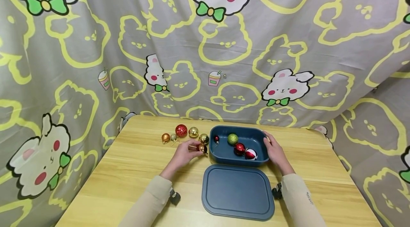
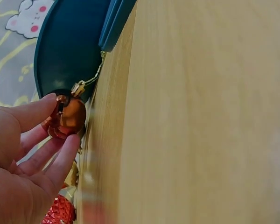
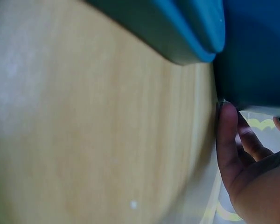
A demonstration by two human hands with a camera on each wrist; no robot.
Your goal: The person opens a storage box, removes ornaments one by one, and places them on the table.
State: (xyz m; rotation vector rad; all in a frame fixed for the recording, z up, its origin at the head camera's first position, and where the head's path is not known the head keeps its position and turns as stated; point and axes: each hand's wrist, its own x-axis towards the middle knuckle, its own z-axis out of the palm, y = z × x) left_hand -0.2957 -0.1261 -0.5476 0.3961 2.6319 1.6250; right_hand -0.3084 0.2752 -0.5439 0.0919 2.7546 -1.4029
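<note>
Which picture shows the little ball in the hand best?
The left wrist view. There the orange ball fills the middle, pinched by the left hand, with its gold cap showing. The head view shows it only as a tiny dot beside the box. The right wrist view does not show it.

Pale wooden tabletop (image 1: 134,170), bearing a dark blue box (image 1: 224,156), its lid (image 1: 237,192) flat just in front, and baubles (image 1: 181,130) clustered left of the box

Head view high, facing down; wrist views close, sideways; all share box (image 1: 238,141).
</note>
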